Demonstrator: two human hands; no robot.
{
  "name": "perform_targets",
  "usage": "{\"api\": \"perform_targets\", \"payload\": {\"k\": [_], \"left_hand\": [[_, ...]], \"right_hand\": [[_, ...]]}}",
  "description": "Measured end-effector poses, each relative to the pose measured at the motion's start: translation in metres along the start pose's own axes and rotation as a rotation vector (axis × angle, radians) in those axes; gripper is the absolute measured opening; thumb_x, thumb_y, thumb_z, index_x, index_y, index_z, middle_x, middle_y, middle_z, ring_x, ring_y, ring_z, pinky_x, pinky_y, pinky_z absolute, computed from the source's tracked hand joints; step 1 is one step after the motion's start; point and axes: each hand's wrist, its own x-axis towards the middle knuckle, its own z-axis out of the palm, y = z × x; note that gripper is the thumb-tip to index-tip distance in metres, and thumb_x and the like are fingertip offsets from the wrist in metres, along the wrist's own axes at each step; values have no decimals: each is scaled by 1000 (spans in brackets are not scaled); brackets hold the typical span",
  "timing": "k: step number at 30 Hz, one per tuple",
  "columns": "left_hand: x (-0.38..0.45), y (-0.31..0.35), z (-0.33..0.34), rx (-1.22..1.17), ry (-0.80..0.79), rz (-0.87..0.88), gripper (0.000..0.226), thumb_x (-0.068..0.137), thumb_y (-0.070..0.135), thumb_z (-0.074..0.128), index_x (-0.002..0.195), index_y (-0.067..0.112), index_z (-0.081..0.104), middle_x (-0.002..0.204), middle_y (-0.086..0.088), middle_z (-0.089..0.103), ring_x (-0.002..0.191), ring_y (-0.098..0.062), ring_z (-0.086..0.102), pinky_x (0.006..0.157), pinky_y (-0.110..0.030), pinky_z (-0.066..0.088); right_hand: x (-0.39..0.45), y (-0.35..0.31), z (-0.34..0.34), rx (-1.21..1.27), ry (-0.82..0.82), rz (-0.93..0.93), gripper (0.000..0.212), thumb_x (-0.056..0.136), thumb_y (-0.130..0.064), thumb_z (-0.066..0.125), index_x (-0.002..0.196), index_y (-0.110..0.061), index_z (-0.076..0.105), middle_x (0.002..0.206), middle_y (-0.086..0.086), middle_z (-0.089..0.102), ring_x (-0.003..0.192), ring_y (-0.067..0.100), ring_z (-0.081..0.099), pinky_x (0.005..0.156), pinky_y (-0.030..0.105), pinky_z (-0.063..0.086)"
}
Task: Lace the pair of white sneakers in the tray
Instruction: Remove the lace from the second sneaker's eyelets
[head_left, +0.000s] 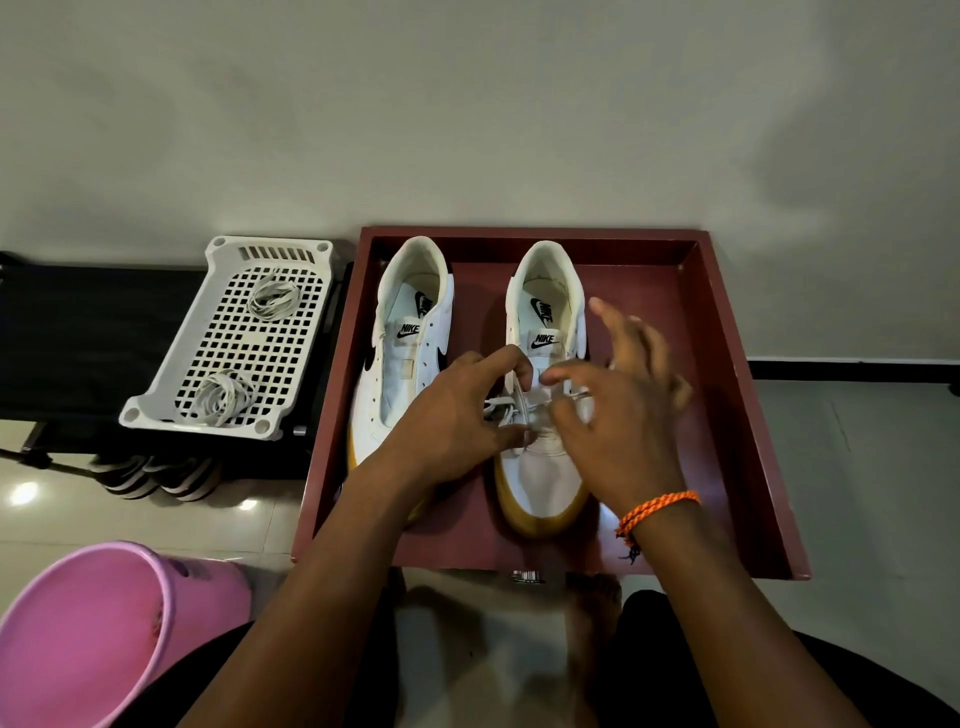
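Two white sneakers with tan soles stand side by side in a dark red tray (727, 415), toes toward me. The left sneaker (402, 332) has bare eyelets. A white lace (511, 408) crosses the lower eyelets of the right sneaker (545, 467). My left hand (457, 421) pinches the lace at the shoe's left eyelet row. Over the shoe's right side, my right hand (618, 410) pinches the lace's other end with thumb and forefinger, its other fingers spread and blurred.
A white perforated basket (311, 270) with two bundles of laces sits on a black rack (93, 338) left of the tray. A pink bucket (93, 634) stands at lower left. Striped footwear lies under the rack. A grey wall rises behind.
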Motion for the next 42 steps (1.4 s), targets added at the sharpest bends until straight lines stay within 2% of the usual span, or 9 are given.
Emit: {"api": "perform_targets", "payload": {"k": [3,9,13,18,22,28,32,35,42], "left_hand": [[0,0,0,0,1,10,48,78,35,92,111,39,56,100,4,57,89,-13,62,78,-36,56],[0,1,-1,-8,-7,-3,49,78,36,92,111,39,57,102,3,58,92,-14,62,81,-39,57],[-1,1,-1,-11,-3,5,49,77,35,93,110,38,57,99,6,58,90,-10,59,78,-35,54],[-1,2,-1,-5,9,15,49,77,32,93,111,35,58,96,7,56,84,-7,58,75,-28,50],[-1,2,-1,-6,5,7,49,77,32,93,111,37,57,98,4,57,86,-14,61,78,-36,56],[-1,2,-1,4,-5,7,50,78,36,93,112,38,56,99,2,58,91,-15,61,84,-44,56],[0,3,0,-6,2,17,50,77,35,93,111,37,57,97,2,58,89,-15,60,82,-45,56],[0,3,0,-8,9,29,49,77,32,93,111,35,58,94,2,57,89,-14,59,81,-45,56],[-1,4,-1,-7,-3,23,50,78,34,93,112,35,57,96,6,59,90,-10,59,81,-42,56]], "right_hand": [[-5,-4,10,-46,-78,-16,6,87,-30,77,88,-36,77,172,-15,19,158,24,12,112,54,23],[5,2,-8,-103,61,84,8,76,-35,80,72,-34,73,158,-15,40,144,24,28,105,50,27],[5,4,-9,-38,58,80,6,78,-33,81,81,-35,76,160,-15,38,146,23,29,106,52,28],[-4,-3,7,-78,-50,2,12,85,-29,76,91,-40,76,170,-16,22,154,22,16,109,51,22],[-4,-2,5,-62,-63,16,10,82,-27,78,80,-36,74,165,-17,29,151,22,22,109,51,23],[5,6,-14,-13,53,147,13,75,-32,85,74,-36,73,154,-15,43,140,21,34,104,51,31],[-1,-1,-4,-50,-40,13,15,81,-30,81,91,-40,78,169,-17,24,155,24,18,109,53,24],[-7,-6,8,-101,-75,-32,6,85,-32,78,88,-37,78,172,-15,17,157,25,13,110,55,23],[2,0,-7,-87,37,95,5,77,-34,81,75,-33,77,161,-17,37,147,24,27,109,55,27]]}}
